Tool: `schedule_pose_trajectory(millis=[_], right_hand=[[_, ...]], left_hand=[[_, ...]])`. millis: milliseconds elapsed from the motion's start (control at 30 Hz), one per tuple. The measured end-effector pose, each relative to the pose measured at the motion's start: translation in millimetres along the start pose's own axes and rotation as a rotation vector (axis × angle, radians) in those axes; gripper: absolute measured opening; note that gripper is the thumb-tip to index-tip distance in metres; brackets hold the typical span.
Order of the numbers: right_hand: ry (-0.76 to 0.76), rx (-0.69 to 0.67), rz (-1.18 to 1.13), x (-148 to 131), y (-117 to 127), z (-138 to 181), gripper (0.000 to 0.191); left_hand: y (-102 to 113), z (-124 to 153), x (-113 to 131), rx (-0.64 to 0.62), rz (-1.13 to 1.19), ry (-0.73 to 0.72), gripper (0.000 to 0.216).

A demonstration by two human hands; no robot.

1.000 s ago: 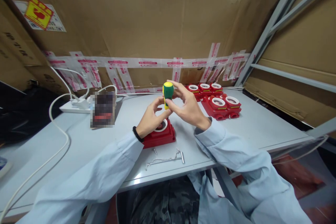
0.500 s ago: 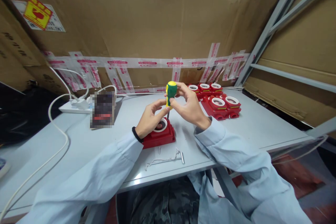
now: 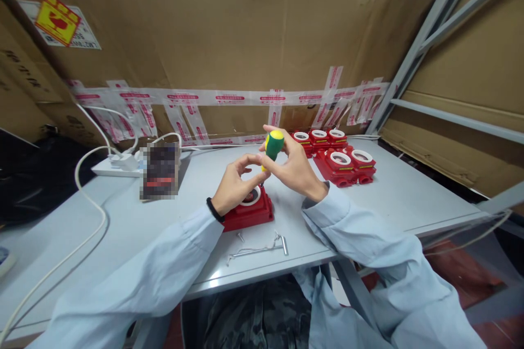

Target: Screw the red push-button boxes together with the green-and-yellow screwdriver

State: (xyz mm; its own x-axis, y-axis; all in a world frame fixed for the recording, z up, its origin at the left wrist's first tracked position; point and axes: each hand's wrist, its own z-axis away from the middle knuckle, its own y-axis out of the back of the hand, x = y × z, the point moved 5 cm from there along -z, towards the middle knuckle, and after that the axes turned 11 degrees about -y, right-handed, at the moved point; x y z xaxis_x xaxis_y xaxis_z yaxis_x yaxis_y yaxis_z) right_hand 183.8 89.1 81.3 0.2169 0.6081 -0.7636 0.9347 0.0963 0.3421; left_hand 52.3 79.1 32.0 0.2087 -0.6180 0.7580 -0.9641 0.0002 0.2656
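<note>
My right hand (image 3: 295, 170) is closed round a green and yellow screwdriver (image 3: 275, 145), its handle leaning to the right over a red housing (image 3: 250, 218) with a white ring on top. The fingers of my left hand (image 3: 237, 181) pinch the screwdriver low down, near its shaft; the hand hovers over the housing and hides its left part. Most of the shaft and its tip are hidden. On the table in front of the housing lie a small screw (image 3: 240, 237) and a bent metal rod (image 3: 260, 251) with a thin cord or chain.
Several similar red housings (image 3: 341, 166) with white rings stand at the back right. On the left are a white power strip (image 3: 117, 166) with cables and a blurred-out flat object (image 3: 159, 172). Cardboard (image 3: 229, 27) walls the table's back; a metal frame (image 3: 434, 27) stands right.
The screwdriver handle has tilted to the right and my right hand's fingers have shifted on it. The small screw lies further left and at a different angle. My left hand has barely moved.
</note>
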Motion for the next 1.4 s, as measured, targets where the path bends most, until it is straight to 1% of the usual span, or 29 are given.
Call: schedule_pose_trajectory(millis=[100, 133, 233, 300, 367, 467, 567, 767, 867, 1000, 1133, 1233, 1400], right_hand=[[0.030, 0.041, 0.003, -2, 1, 1, 0.045], [0.040, 0.029, -0.025, -2, 1, 0, 0.044], [0.043, -0.048, -0.099, -1, -2, 0, 0.049], [0.035, -0.069, -0.091, 0, -3, 0, 0.050], [0.039, -0.039, -0.042, -2, -2, 0, 0.049], [0.063, -0.005, -0.016, -5, -1, 2, 0.046], [0.058, -0.002, -0.032, -6, -2, 2, 0.040], [0.057, 0.007, 0.011, -6, -1, 2, 0.038], [0.053, 0.012, 0.014, -2, -1, 1, 0.032], [0.042, 0.067, -0.011, 1, 3, -1, 0.028], [0.018, 0.124, -0.042, 1, 10, -3, 0.031], [0.028, 0.155, -0.072, -2, 18, -4, 0.034], [0.038, 0.215, -0.113, -8, 29, -4, 0.034]], left_hand=[[2, 0, -1, 0.062, -0.021, 0.016, 0.036], [1, 0, 0, 0.055, -0.008, 0.016, 0.037], [-3, 0, 0, -0.022, 0.055, 0.010, 0.032], [-4, 0, -1, -0.042, 0.068, 0.006, 0.029], [-2, 0, -2, -0.010, 0.052, 0.002, 0.029], [1, 0, -4, 0.041, 0.040, 0.009, 0.036], [0, 0, -4, 0.026, 0.045, 0.021, 0.036], [0, 0, -2, 0.026, 0.028, 0.020, 0.031], [-2, 1, -2, -0.016, -0.022, 0.029, 0.029], [-3, 1, -1, -0.055, -0.095, 0.023, 0.036], [-4, 0, -3, -0.065, -0.142, 0.021, 0.039], [-4, 1, -3, -0.070, -0.205, 0.003, 0.037], [-6, 3, 0, -0.131, -0.280, 0.001, 0.029]])
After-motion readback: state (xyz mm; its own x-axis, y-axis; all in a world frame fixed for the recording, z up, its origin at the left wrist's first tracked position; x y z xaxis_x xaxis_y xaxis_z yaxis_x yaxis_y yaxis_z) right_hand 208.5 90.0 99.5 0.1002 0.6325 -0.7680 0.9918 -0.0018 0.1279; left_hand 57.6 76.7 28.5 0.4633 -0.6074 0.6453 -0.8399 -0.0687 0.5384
